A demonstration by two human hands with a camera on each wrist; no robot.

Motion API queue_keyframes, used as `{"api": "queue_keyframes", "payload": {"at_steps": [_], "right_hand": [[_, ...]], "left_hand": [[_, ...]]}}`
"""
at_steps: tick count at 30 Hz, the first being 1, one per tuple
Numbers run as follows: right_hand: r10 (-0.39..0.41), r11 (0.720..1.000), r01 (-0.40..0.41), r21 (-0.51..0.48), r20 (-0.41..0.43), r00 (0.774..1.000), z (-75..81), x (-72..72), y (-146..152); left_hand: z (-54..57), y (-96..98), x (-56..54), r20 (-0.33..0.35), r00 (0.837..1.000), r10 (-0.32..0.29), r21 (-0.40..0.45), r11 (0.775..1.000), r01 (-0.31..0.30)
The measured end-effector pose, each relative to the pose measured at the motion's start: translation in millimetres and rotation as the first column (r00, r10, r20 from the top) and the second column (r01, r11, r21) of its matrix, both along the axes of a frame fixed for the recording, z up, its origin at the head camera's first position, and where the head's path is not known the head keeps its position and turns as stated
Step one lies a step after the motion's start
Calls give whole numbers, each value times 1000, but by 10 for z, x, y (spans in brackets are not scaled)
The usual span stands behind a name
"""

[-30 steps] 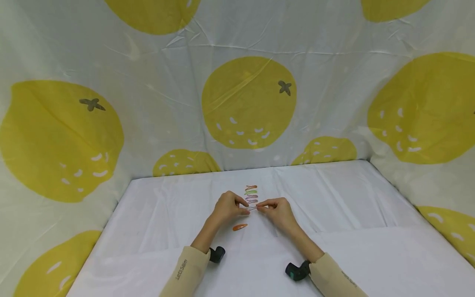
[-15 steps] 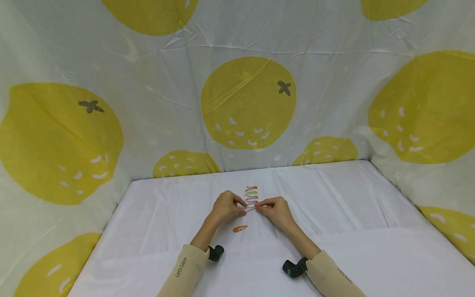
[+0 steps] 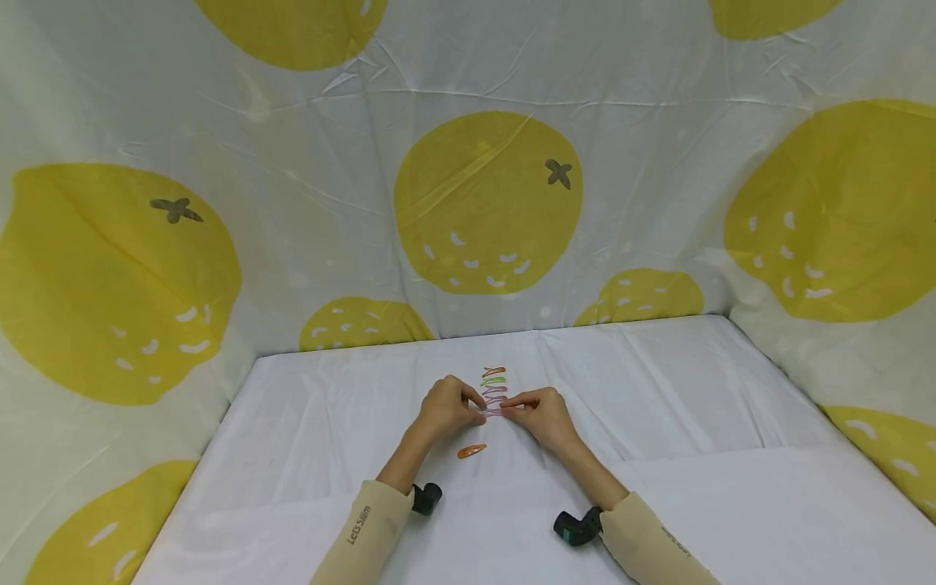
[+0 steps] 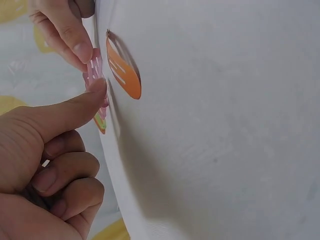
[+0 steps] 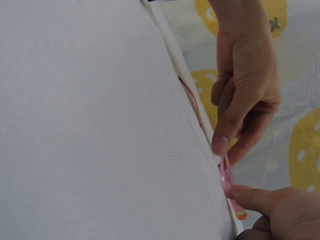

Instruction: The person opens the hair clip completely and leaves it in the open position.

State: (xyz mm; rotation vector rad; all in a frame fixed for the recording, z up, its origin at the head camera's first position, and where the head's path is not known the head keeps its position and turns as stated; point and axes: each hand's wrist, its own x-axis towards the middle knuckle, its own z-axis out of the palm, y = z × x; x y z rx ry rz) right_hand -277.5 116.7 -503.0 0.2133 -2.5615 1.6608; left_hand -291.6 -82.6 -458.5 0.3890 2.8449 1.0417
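Both hands hold one pink snap hair clip [image 3: 493, 413] close over the white table, at the near end of a row of clips. My left hand [image 3: 444, 409] pinches its left end between thumb and fingers. The other end is between the thumb and forefinger of my right hand [image 3: 544, 417]. In the right wrist view the pink clip [image 5: 223, 172] shows its two arms spread apart. Beyond it lie two more pink clips [image 3: 496, 389], a green clip [image 3: 493, 381] and an orange clip [image 3: 494, 371]. A separate orange hair clip [image 4: 125, 75] rests nearer the body.
White cloth covers the table [image 3: 658, 406], with a few creases. A curtain [image 3: 307, 203] printed with yellow fruit hangs behind and at both sides. Black wrist cameras [image 3: 578, 528] sit by the beige sleeves [image 3: 366, 528], low over the cloth.
The held pink clip has gone from slanted to nearly level, in line with the row. Both hands have shifted slightly left with it. The other clips have stayed put.
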Motion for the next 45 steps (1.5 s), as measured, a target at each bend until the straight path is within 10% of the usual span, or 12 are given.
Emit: {"api": "queue_keyframes", "payload": {"at_steps": [14,26,36,45], "right_hand": [[-17,1000,16,-6,-28,999,-26,-11,-12],[1,993,6,-116,61,998,24,100,9],[247,969,-246,-18,88,965,50,323,-117],[272,959,-277,64,81,959,66,392,-159]], "left_hand": [[69,-75,93,6,1000,26,7,1000,-26],[58,-410,397,122,987,-107,82,992,97],[19,-448,418,119,981,-156,108,984,143],[-29,-425,439,109,982,-155,117,983,142]]}}
